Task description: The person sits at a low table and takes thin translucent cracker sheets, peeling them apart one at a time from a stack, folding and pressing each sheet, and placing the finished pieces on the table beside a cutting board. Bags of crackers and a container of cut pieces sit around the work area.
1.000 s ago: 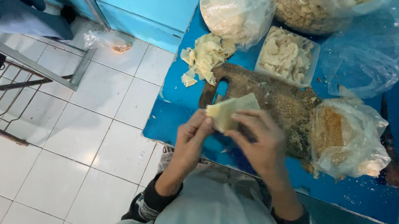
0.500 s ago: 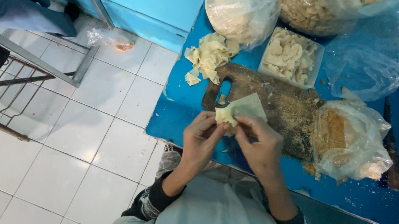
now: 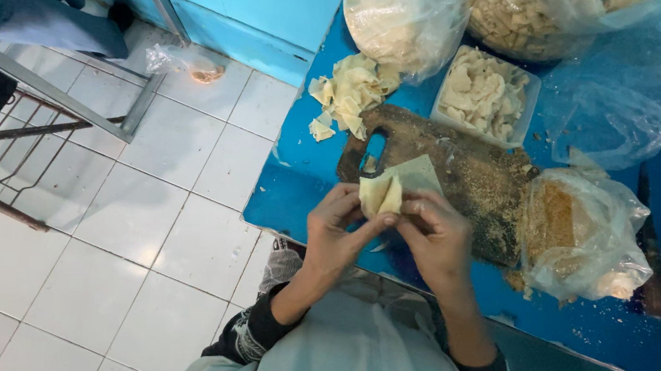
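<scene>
Both hands closed on one pale dough wrapper (image 3: 396, 188), above the near edge of the blue table (image 3: 303, 199): left hand (image 3: 339, 231) pinches its folded side, right hand (image 3: 437, 237) its other edge. Folding step, I judge; next needs even pressure along the seam.

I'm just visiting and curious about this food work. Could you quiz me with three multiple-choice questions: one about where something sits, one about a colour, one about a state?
1. Where is the pale dough sheet?
A. on the floor
B. held between both hands
C. inside a bag

2. What colour is the table?
A. blue
B. red
C. white

3. How does the dough sheet look?
A. rolled into a ball
B. partly folded
C. torn in two

Answers:
1 B: left hand and right hand pinch it above the cutting board.
2 A: its bare top is blue.
3 B: one side is doubled over.
</scene>
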